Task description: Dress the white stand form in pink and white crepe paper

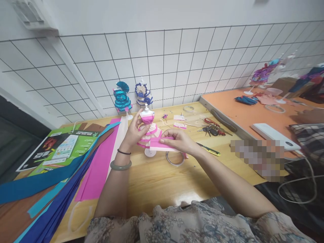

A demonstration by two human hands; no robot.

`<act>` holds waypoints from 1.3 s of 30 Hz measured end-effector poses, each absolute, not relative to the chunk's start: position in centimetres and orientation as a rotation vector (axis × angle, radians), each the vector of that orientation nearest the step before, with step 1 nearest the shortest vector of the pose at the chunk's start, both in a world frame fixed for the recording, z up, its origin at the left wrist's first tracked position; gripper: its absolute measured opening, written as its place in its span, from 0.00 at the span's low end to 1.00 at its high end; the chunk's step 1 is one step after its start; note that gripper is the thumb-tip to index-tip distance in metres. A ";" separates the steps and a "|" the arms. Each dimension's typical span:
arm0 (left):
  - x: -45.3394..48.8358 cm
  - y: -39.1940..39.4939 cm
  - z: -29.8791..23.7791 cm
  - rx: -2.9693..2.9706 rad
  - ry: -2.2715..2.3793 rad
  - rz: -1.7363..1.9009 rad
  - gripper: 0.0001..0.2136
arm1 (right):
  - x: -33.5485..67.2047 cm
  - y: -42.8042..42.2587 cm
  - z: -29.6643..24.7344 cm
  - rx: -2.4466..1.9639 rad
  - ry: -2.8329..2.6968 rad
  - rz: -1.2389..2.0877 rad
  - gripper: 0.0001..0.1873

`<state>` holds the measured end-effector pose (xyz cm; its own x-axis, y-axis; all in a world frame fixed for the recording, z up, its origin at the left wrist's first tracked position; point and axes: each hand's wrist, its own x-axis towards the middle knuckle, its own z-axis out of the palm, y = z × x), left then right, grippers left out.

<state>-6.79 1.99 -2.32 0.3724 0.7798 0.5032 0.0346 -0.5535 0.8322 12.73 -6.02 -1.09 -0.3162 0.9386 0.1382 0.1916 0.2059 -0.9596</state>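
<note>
A small white mannequin (147, 118) in a pink and white paper dress stands on a round white base (150, 153) on the wooden table (157, 179). My left hand (133, 132) is closed around the dress from the left side. My right hand (178, 141) pinches a folded pink and white paper strip (160, 145) and holds it against the lower edge of the skirt. A clear tape ring (175, 158) lies just under my right hand.
Sheets of pink, blue and brown paper (96, 165) fan out at left beside a green booklet (63, 148). Two blue paper-dress mannequins (123, 98) stand by the tiled wall. Keys and red scissors (212, 128), a yellow knife (209, 149) and paper scraps lie right. An orange table (243, 113) adjoins.
</note>
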 end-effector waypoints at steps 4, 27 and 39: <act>-7.3 1.9 -2.1 1.905 0.692 1.186 0.34 | 12.9 -6.0 -1.0 -1.050 -1.708 1.101 0.14; -6.9 1.0 -1.9 1.940 0.701 1.200 0.37 | 12.5 -5.2 -0.8 -1.160 -1.685 0.989 0.16; -6.8 0.6 -1.5 1.924 0.706 1.180 0.34 | 11.3 -3.5 -0.9 -1.145 -1.710 0.838 0.19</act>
